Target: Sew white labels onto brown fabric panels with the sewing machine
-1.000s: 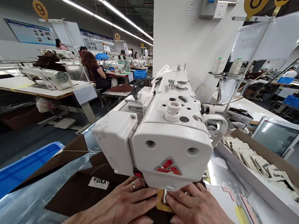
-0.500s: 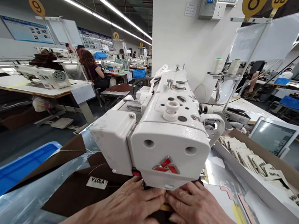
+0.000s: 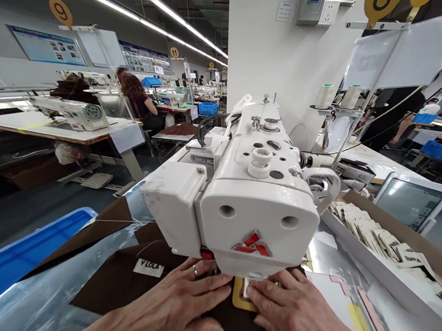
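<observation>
A white sewing machine (image 3: 260,206) stands right in front of me, its head hiding the needle area. Dark brown fabric (image 3: 106,280) lies under it, with a white label (image 3: 148,268) reading "V LOLA" on its left part. My left hand (image 3: 187,299) rests flat on the fabric, fingers stretched out below the machine head. My right hand (image 3: 289,304) also lies flat, its fingertips on the edge of a yellow frame (image 3: 243,300) that surrounds a small white piece. Some fingertips of both hands are hidden under the machine head.
At right, a long cardboard box (image 3: 383,277) holds many labels, with a screen (image 3: 414,204) behind it. Two thread cones (image 3: 325,96) stand on a rack. A blue bin (image 3: 25,255) is at lower left. Other people sit or stand at farther tables.
My hands have moved apart, the left one shifting left, and more of the yellow frame now shows between them. The whole view has shifted slightly.
</observation>
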A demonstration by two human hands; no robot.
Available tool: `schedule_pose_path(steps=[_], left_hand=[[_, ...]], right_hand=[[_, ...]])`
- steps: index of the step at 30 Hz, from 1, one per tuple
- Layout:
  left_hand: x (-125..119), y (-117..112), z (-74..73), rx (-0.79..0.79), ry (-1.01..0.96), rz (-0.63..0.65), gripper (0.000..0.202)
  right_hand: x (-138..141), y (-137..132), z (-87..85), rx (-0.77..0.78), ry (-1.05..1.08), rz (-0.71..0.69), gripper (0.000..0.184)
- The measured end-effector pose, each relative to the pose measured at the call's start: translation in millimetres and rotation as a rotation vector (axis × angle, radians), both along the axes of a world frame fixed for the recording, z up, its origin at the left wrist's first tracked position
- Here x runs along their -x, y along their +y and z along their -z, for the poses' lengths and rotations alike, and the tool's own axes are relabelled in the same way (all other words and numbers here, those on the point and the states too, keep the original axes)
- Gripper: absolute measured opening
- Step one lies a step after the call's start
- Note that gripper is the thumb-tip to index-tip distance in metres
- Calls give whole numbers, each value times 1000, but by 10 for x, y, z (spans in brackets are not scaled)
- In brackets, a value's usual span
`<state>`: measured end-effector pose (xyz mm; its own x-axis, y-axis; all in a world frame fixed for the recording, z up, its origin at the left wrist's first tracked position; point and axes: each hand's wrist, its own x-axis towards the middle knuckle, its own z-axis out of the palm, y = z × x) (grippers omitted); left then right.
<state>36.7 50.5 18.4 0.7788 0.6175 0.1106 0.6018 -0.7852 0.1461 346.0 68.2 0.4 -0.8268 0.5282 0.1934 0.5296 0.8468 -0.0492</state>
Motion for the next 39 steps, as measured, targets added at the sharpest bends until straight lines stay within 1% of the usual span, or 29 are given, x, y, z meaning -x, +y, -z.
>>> schedule_pose_path(steps=[5,8,13,18,24,27,31,33,35,39], left_hand=[[-10,1,36,37,44,-14,61],[-26,1,19,18,29,-4,61],[-43,8,-23,16,16,16,62],[-59,-5,-41,31,-2,2,64],[-77,-2,-33,4,14,-5,63],[-117,35,-78,-2,-34,-4,59],[-162,96,-140,81,-45,-45,48],[-165,129,-135,118,-46,-74,40],[-159,163,-109,141,-32,-89,39],[-153,210,-64,159,-20,-98,44]], right_hand=[[-14,-5,34,-32,13,11,34],[-17,7,54,-44,44,8,33],[3,33,122,-130,162,-11,29],[-5,-35,83,-46,61,46,30],[-13,-2,94,-9,65,34,29],[-6,50,72,14,104,37,26],[10,113,-6,58,124,61,19],[20,152,-44,86,117,69,14],[27,192,-76,119,115,77,9],[25,230,-111,149,133,80,11]])
